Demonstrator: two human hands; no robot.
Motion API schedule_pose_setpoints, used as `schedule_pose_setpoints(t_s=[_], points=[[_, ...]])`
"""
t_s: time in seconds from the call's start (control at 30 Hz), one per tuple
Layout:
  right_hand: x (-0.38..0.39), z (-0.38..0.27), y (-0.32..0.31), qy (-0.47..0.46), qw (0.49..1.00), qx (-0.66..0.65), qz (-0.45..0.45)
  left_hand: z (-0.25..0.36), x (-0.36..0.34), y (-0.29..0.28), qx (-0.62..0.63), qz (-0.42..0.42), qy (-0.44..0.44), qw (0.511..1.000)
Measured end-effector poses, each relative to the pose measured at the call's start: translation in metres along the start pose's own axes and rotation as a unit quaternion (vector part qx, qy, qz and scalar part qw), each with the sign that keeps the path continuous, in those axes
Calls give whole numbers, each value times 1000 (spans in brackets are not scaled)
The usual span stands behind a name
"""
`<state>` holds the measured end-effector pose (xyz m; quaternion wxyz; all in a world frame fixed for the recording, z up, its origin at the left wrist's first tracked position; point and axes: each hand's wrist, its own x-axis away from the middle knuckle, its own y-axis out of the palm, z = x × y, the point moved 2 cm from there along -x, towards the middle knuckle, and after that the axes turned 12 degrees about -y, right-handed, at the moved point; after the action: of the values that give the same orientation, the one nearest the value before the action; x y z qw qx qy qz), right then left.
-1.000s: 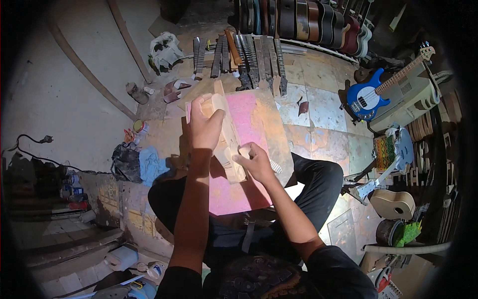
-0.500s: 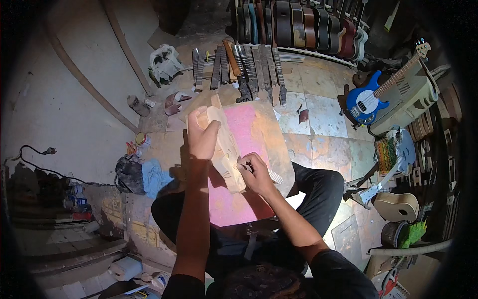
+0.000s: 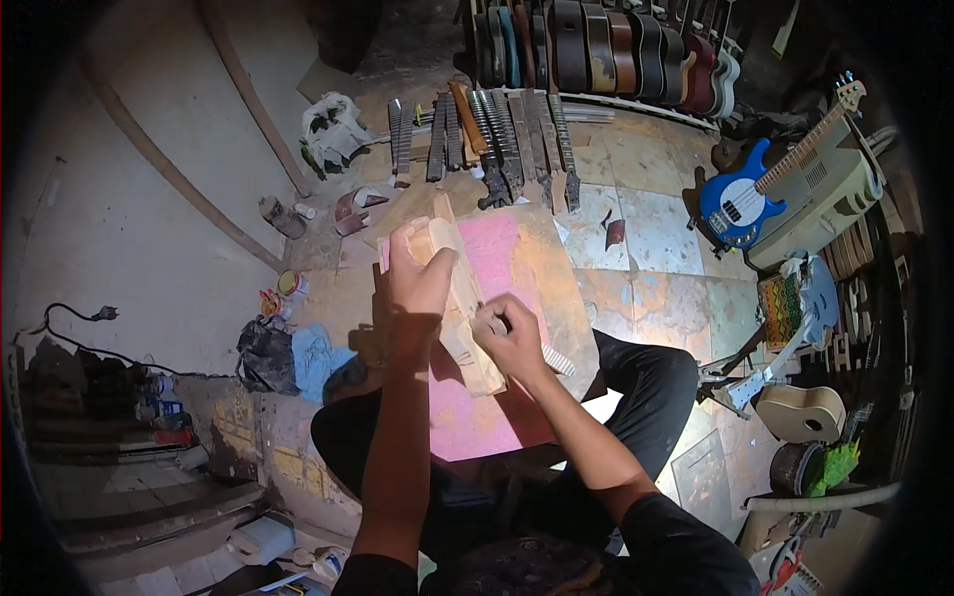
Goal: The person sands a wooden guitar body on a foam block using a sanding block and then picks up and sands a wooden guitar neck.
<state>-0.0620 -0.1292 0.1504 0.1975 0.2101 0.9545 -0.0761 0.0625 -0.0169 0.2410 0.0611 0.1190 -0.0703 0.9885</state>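
Observation:
A long, pale block of shaped wood [image 3: 469, 356] stands tilted across a board with a pink-stained face [image 3: 492, 246]. Around its far upper part my left hand [image 3: 418, 278] is wrapped, the thumb lying along the top. My right hand [image 3: 510, 336] is closed in a fist-like pinch against the block's near right edge. Whatever sits between those fingers is hidden. Just beyond the right knuckles, a short ridged, pale strip [image 3: 558, 361] rests on the board.
Several guitar necks [image 3: 497, 139] lie beyond the board, with a rack of guitar bodies [image 3: 606, 50] farther back. At right stand a blue bass guitar [image 3: 737, 204] and a small pale guitar body [image 3: 801, 411]. A blue cloth [image 3: 316, 360] and a black bag [image 3: 265, 358] are at left.
The whole view has shifted slightly. My right hand has moved a little up the block's edge, its fingers curled tighter. The left hand keeps its hold.

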Motion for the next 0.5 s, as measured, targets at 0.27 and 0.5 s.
schedule_pose_setpoints(t_s=[0.27, 0.5], points=[[-16, 10, 3, 146, 977, -144, -56, 5, -4, -15, -16, -12, 7, 1000], [-21, 15, 13, 123, 981, -139, -57, 2, -7, -30, -41, 9, -2, 999]])
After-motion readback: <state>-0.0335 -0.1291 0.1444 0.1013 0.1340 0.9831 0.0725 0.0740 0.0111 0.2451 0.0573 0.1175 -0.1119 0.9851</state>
